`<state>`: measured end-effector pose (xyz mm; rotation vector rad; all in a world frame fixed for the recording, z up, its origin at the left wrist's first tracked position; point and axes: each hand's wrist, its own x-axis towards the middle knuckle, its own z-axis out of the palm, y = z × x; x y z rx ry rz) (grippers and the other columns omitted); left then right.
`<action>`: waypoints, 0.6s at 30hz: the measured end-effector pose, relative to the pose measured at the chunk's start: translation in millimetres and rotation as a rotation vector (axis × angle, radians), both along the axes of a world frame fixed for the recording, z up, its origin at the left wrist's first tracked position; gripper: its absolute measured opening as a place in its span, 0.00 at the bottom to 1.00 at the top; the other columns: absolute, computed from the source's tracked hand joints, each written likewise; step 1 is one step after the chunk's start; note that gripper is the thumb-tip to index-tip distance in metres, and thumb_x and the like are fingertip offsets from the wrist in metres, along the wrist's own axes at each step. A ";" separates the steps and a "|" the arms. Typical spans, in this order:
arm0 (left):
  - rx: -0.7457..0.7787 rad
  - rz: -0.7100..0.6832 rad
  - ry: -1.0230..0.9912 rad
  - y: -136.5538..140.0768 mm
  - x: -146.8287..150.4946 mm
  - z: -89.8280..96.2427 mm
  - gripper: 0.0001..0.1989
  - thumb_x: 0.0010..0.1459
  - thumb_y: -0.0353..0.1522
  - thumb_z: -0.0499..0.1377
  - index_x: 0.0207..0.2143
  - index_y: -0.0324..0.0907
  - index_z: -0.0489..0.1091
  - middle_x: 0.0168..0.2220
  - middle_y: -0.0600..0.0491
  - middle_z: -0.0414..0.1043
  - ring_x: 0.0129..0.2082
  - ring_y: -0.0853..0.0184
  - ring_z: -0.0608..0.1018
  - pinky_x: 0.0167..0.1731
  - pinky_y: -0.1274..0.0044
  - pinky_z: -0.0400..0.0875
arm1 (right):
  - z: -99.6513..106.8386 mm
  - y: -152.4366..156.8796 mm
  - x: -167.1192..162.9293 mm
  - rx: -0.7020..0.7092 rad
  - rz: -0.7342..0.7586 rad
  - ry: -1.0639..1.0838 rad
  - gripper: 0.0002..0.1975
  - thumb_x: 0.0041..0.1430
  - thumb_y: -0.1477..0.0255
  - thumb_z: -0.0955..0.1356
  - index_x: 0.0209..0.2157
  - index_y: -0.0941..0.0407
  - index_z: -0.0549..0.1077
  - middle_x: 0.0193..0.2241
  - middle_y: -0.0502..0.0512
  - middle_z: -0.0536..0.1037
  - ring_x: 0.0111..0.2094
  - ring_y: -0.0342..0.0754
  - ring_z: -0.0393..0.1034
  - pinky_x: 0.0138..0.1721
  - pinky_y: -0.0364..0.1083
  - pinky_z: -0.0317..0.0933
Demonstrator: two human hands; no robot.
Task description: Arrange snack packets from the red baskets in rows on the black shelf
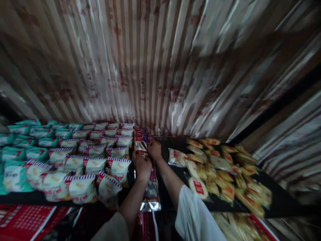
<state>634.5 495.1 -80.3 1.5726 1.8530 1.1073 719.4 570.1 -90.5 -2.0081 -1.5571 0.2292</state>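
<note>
In the middle of the black shelf lies a row of dark red and blue plastic packets (142, 134) with silvery ends. My left hand (142, 166) is on the row from its left side, fingers closed over a packet. Just ahead of it, my right hand (154, 149) grips the packet's right edge. Part of the packet between my hands is hidden by my fingers. A nearer packet with a shiny silver end (150, 205) lies under my left wrist, close to the shelf's front edge.
Rows of white snack bags (80, 187) with striped tops stand left, with teal bags (18, 175) beyond. Yellow wrapped bread packs (225, 174) lie heaped right. Striped plastic sheeting (150, 67) hangs behind. Red crates (27, 221) stand below the black shelf (283, 201).
</note>
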 end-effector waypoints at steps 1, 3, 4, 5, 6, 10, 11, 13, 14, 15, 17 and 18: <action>-0.001 -0.004 -0.003 -0.3 0.1 0.0 0.16 0.50 0.23 0.53 0.42 0.34 0.69 0.55 0.36 0.63 0.60 0.52 0.63 0.59 0.63 0.56 | 0.5 -0.4 0.3 -0.002 -0.001 -0.001 0.12 0.59 0.78 0.61 0.38 0.60 0.74 0.36 0.60 0.79 0.41 0.49 0.72 0.52 0.46 0.54; 0.012 -0.009 -0.023 -1.0 0.5 -0.1 0.16 0.50 0.23 0.53 0.42 0.35 0.69 0.55 0.38 0.63 0.61 0.51 0.61 0.59 0.62 0.55 | 1.7 -0.9 1.7 -0.002 -0.002 0.000 0.12 0.59 0.78 0.61 0.40 0.60 0.74 0.34 0.59 0.79 0.40 0.49 0.73 0.49 0.45 0.56; 0.027 -0.014 -0.032 -1.4 0.7 -0.2 0.16 0.50 0.23 0.53 0.42 0.36 0.69 0.55 0.38 0.63 0.62 0.52 0.60 0.60 0.62 0.54 | 2.2 -1.0 2.5 0.000 -0.002 0.006 0.12 0.59 0.77 0.61 0.41 0.60 0.74 0.35 0.59 0.80 0.40 0.49 0.73 0.48 0.45 0.57; 0.044 -0.022 -0.032 -2.0 1.0 -0.2 0.17 0.50 0.22 0.52 0.42 0.36 0.69 0.55 0.39 0.64 0.62 0.52 0.60 0.60 0.63 0.53 | 2.5 -1.0 3.3 0.002 0.000 0.016 0.13 0.58 0.77 0.61 0.42 0.60 0.74 0.35 0.60 0.80 0.40 0.49 0.73 0.46 0.44 0.58; 0.057 -0.031 -0.022 -2.5 1.3 -0.3 0.17 0.49 0.22 0.52 0.43 0.36 0.69 0.55 0.39 0.64 0.62 0.53 0.60 0.60 0.63 0.53 | 2.5 -1.0 4.0 0.005 0.004 0.026 0.13 0.58 0.76 0.61 0.42 0.60 0.74 0.36 0.60 0.80 0.40 0.49 0.73 0.45 0.44 0.59; 0.043 -0.051 0.064 -4.0 2.6 0.2 0.19 0.49 0.22 0.51 0.45 0.33 0.69 0.55 0.37 0.65 0.61 0.53 0.61 0.61 0.63 0.53 | 0.5 -1.2 5.4 0.020 0.028 0.051 0.15 0.59 0.76 0.61 0.44 0.59 0.75 0.38 0.60 0.80 0.40 0.49 0.74 0.43 0.43 0.61; 0.039 -0.055 0.083 -4.1 2.8 0.7 0.20 0.49 0.22 0.52 0.46 0.33 0.69 0.55 0.37 0.65 0.62 0.52 0.60 0.61 0.63 0.52 | -0.2 -1.5 5.8 0.027 0.032 0.050 0.15 0.59 0.76 0.60 0.44 0.60 0.75 0.38 0.60 0.80 0.40 0.49 0.74 0.44 0.43 0.61; 0.037 -0.079 0.125 -4.6 2.7 2.4 0.20 0.50 0.22 0.52 0.47 0.33 0.69 0.54 0.37 0.66 0.61 0.53 0.61 0.62 0.63 0.52 | -1.8 -3.2 6.8 0.046 0.040 0.049 0.16 0.58 0.76 0.61 0.44 0.60 0.75 0.39 0.61 0.80 0.41 0.49 0.73 0.46 0.43 0.61; 0.036 -0.093 0.146 -5.2 2.4 3.7 0.20 0.50 0.23 0.52 0.46 0.33 0.70 0.54 0.38 0.67 0.61 0.53 0.61 0.62 0.62 0.52 | -2.5 -4.9 7.4 0.070 0.046 0.051 0.16 0.58 0.76 0.61 0.44 0.60 0.75 0.40 0.60 0.80 0.42 0.49 0.73 0.47 0.44 0.61; 0.033 -0.105 0.165 -6.4 2.0 5.1 0.20 0.50 0.23 0.52 0.46 0.33 0.70 0.54 0.38 0.67 0.61 0.53 0.62 0.61 0.62 0.53 | -3.1 -7.5 8.0 0.107 0.052 0.057 0.16 0.58 0.76 0.61 0.44 0.59 0.75 0.40 0.60 0.80 0.43 0.50 0.73 0.48 0.45 0.60; 0.028 -0.122 0.188 -10.8 0.9 8.2 0.19 0.51 0.23 0.51 0.46 0.33 0.71 0.54 0.38 0.67 0.60 0.54 0.63 0.61 0.62 0.55 | -4.1 -15.6 8.7 0.212 0.058 0.075 0.16 0.57 0.75 0.61 0.44 0.59 0.75 0.40 0.61 0.79 0.44 0.51 0.72 0.50 0.47 0.61; 0.027 -0.129 0.192 -14.2 0.2 9.7 0.20 0.51 0.23 0.51 0.46 0.33 0.71 0.54 0.38 0.67 0.60 0.54 0.63 0.61 0.62 0.55 | -4.2 -21.3 8.7 0.250 0.060 0.081 0.16 0.57 0.75 0.61 0.44 0.60 0.75 0.41 0.61 0.79 0.44 0.51 0.72 0.50 0.48 0.61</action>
